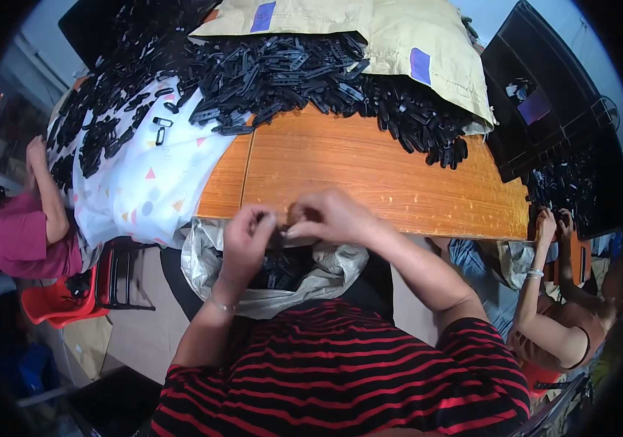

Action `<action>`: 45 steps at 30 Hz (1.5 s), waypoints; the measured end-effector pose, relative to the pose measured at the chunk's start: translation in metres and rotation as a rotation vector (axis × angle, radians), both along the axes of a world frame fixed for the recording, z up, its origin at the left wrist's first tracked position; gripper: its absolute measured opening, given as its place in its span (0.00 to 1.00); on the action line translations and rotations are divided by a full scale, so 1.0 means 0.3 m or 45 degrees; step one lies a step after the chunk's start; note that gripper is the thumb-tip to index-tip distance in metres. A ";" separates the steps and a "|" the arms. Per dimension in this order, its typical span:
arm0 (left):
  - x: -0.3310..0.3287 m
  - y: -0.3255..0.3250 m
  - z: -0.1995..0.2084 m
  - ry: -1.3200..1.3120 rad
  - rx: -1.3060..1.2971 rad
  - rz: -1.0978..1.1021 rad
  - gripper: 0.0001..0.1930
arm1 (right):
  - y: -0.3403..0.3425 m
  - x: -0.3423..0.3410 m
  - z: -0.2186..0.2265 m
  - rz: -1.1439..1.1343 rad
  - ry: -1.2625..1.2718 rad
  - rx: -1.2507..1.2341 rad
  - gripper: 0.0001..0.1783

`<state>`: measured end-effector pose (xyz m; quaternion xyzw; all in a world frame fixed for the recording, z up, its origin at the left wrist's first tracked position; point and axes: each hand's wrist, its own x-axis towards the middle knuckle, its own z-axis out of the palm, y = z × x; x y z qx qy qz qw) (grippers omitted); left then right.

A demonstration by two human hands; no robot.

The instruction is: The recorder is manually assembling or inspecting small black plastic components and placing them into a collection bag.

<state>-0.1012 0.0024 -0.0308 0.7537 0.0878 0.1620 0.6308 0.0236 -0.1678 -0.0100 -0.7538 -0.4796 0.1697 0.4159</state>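
Fingers of the left hand (244, 240) curl inward with the thumb bent close to them; those of the right hand (335, 217) are bent too, its thumb reaching toward the left fingertips. A small dark piece (279, 235) sits between the two hands, blurred, and I cannot tell which hand has hold of it or how tightly the fingertips close. At six o'clock from the hands, just below them, a pale sack (196, 268) gapes open with black parts inside. At twelve, beyond bare wooden table (326, 164), lies a heap of black clip-like parts (275, 73), with a tan paper sack (428, 44) above it. A patterned white sheet (144, 182) spreads at ten, strewn with more parts. One co-worker (31, 237) sits at nine, another (555, 331) at four.
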 end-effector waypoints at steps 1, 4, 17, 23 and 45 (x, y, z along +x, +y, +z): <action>-0.026 0.024 -0.021 -0.002 0.001 0.003 0.04 | -0.033 0.030 0.022 -0.116 0.158 -0.070 0.16; -0.091 0.062 -0.045 -0.137 0.954 -0.232 0.03 | -0.140 0.215 0.043 -0.672 -0.084 -0.118 0.13; 0.654 0.008 0.053 -0.531 1.288 -0.131 0.23 | -0.009 0.527 0.015 -0.824 -0.789 -0.567 0.33; 0.645 0.013 0.003 -0.414 1.323 -0.176 0.25 | -0.010 0.420 -0.033 -0.709 -0.693 -0.317 0.31; 0.361 -0.022 0.026 -0.426 1.123 0.047 0.06 | -0.158 0.242 0.046 -0.463 -0.494 -0.174 0.18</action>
